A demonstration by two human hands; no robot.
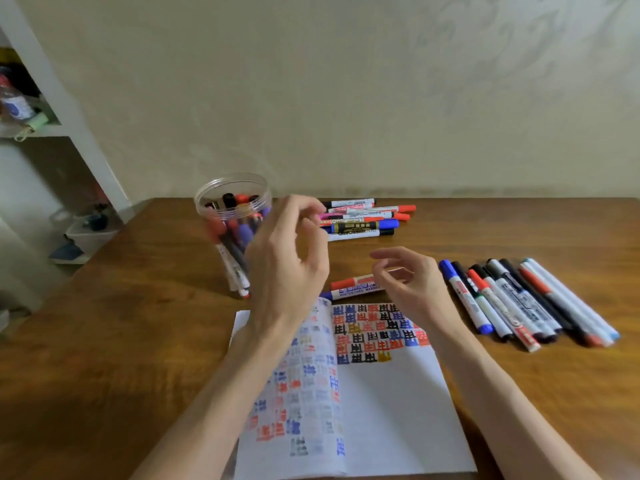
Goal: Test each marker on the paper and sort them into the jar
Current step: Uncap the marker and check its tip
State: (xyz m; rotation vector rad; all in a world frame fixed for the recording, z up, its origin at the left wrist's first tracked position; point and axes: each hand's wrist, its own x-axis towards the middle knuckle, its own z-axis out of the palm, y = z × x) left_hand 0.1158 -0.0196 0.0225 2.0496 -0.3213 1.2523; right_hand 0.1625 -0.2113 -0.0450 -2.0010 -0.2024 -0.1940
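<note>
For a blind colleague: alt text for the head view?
The left hand and right hand hover empty over an open notebook of coloured test marks on a wooden table. A clear jar of markers stands left; loose markers lie behind and right.

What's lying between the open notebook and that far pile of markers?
Two markers: a red-capped marker and a blue-capped marker, lying side by side, in the head view.

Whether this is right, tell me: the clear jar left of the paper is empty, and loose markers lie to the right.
Not empty: the head view shows the jar holding several markers. It does stand left of the paper, with loose markers to the right.
</note>
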